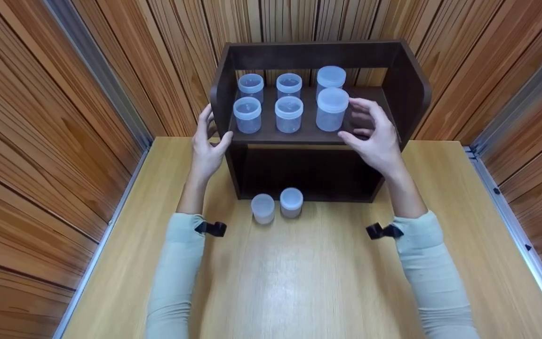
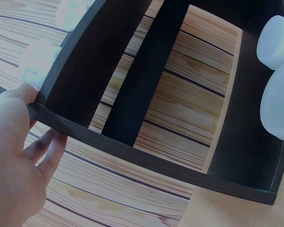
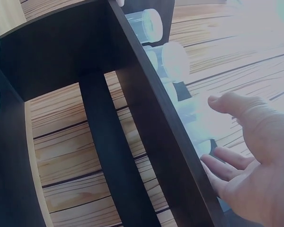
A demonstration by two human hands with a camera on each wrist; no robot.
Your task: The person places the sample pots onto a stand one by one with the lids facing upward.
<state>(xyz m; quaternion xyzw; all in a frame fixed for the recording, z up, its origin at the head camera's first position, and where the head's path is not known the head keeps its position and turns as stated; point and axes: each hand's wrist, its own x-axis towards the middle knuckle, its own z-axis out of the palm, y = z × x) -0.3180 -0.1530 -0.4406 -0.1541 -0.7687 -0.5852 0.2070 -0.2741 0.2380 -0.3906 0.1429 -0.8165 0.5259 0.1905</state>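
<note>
My left hand (image 1: pixel 207 153) grips the left side of a dark brown two-tier shelf (image 1: pixel 294 172), its thumb at the front edge and fingers behind the side panel. My right hand (image 1: pixel 377 136) is beside a larger lidded clear plastic jar (image 1: pixel 331 113) at the front right of the upper tier, thumb and fingers spread apart around its right side. Behind that jar stands another larger jar (image 1: pixel 331 75). Smaller lidded jars, such as the front left one (image 1: pixel 247 115) and the front middle one (image 1: pixel 289 115), stand in two rows to the left.
Two more lidded jars, a left one (image 1: pixel 263 209) and a right one (image 1: pixel 291 202), stand on the wooden table (image 1: pixel 280 278) before the shelf's lower tier. Wood-panelled walls (image 1: pixel 64 94) surround the table. A black strap end (image 1: pixel 212 229) sticks out from each sleeve cuff.
</note>
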